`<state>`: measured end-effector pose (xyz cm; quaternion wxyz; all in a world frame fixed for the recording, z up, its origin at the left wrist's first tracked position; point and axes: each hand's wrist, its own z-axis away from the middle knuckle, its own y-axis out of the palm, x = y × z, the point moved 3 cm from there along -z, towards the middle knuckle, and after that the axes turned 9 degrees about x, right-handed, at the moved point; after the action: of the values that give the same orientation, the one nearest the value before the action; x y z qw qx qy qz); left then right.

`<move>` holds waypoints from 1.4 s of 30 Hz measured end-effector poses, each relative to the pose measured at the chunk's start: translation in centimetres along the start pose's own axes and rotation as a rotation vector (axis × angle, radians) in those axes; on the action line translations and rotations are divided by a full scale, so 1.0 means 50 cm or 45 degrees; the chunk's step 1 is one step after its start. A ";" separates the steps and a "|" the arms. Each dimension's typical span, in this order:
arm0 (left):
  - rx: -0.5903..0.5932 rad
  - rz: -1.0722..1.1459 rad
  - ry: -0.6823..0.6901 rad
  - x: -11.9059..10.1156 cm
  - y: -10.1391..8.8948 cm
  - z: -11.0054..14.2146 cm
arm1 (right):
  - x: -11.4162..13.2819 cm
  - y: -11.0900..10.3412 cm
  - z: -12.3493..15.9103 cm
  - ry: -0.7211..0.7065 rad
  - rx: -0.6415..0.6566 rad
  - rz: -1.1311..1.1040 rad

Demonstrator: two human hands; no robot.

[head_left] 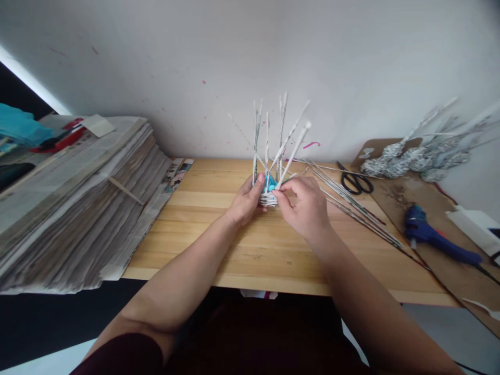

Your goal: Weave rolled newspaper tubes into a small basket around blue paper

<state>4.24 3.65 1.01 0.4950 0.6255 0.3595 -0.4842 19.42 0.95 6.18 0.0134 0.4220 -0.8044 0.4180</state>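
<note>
A small basket [269, 199] woven from rolled newspaper sticks is between my hands, just above or on the wooden table. Several paper sticks [282, 125] rise from its rim and spread outward. Something bright blue [270, 183] shows inside it. My left hand [247, 200] wraps round the left side, thumb up along the rim. With thumb and forefinger, my right hand [302, 203] pinches the weave on the right side, near the base of a thick white stick. The basket's underside and my left fingertips are mostly hidden.
At the left stands a tall stack of newspapers [113, 192]. Loose paper sticks [363, 216] lie to the right, beside black scissors [355, 181]. Farther right, a blue glue gun [437, 237] rests on brown cardboard [394, 200], with crumpled paper bundles [414, 156] behind. A wall closes the back.
</note>
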 end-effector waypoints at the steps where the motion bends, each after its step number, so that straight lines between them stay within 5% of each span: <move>1: 0.003 -0.018 0.003 0.001 -0.001 0.001 | 0.000 -0.001 0.000 0.001 -0.003 0.000; 11: 0.213 -0.106 0.032 -0.017 0.004 0.010 | -0.018 0.003 0.003 0.179 0.026 -0.183; 26: 0.157 -0.037 0.033 -0.022 0.010 0.006 | -0.021 0.008 0.000 0.368 0.061 -0.452; 36: 0.219 -0.146 0.044 -0.015 0.013 0.008 | -0.049 0.025 -0.003 0.600 0.037 -0.937; 42: 0.165 -0.112 0.013 -0.021 0.014 0.010 | -0.029 0.013 0.001 0.374 -0.021 -0.578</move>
<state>4.47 3.03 2.21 0.4299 0.6423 0.3571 -0.5245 19.92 2.09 5.18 0.2268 0.5261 -0.6821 0.4544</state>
